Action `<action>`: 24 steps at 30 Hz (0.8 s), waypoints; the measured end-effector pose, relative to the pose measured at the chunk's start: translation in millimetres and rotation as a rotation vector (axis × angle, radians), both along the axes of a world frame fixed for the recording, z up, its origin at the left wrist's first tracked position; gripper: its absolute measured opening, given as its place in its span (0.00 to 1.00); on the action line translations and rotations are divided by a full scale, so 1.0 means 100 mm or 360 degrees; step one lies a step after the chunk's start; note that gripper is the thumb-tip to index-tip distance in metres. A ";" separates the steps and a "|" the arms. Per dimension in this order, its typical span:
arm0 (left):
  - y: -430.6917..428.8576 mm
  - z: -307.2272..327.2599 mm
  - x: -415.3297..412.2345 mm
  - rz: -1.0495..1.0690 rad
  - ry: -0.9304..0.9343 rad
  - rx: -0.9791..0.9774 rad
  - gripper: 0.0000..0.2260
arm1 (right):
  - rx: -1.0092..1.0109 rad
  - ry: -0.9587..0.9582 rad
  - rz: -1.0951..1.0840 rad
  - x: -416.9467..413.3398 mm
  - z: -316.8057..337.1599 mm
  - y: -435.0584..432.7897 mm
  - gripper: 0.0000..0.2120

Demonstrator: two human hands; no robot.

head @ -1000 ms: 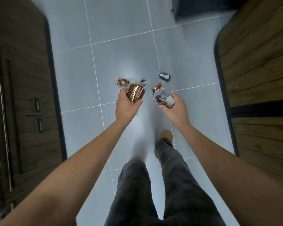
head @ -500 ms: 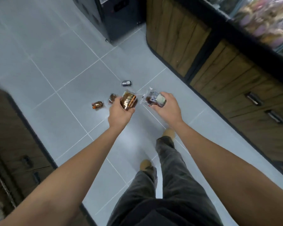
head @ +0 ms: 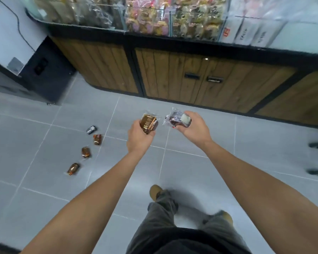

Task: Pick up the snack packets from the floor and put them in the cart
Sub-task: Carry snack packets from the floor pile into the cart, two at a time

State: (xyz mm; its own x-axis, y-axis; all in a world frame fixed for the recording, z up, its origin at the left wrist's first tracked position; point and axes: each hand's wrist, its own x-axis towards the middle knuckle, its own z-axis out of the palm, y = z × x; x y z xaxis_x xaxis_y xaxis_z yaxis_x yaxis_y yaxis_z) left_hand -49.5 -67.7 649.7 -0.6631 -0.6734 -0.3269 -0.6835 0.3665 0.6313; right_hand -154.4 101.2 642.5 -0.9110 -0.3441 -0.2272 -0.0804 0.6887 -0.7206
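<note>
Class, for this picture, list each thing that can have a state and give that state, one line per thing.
left hand, grips the brown packet, held above the floor.
right hand, grips the dark packet with a white patch.
silver packet, lying on the floor, untouched.
three small brown packets, lying on the floor, apart from one another.
cabinet doors, closed.
</note>
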 end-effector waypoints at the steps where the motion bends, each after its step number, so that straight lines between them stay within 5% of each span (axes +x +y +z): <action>1: 0.19 0.02 -0.07 -0.0064 0.0008 -0.0016 0.24 | -0.0008 0.0007 -0.0054 -0.01 0.02 0.24 0.24; 24: 5.43 0.37 -0.57 -0.1083 0.0156 -0.0016 0.22 | -0.0167 0.0251 -0.1094 0.66 0.52 5.71 0.13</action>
State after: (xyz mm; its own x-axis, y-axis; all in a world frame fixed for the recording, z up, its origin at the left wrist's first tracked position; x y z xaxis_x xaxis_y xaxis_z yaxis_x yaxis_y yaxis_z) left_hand -106.2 475.2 686.6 -0.9657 -0.0993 -0.2400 -0.2392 0.7002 0.6727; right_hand -88.3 672.4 694.2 -0.9489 0.3072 -0.0719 0.2382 0.5485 -0.8015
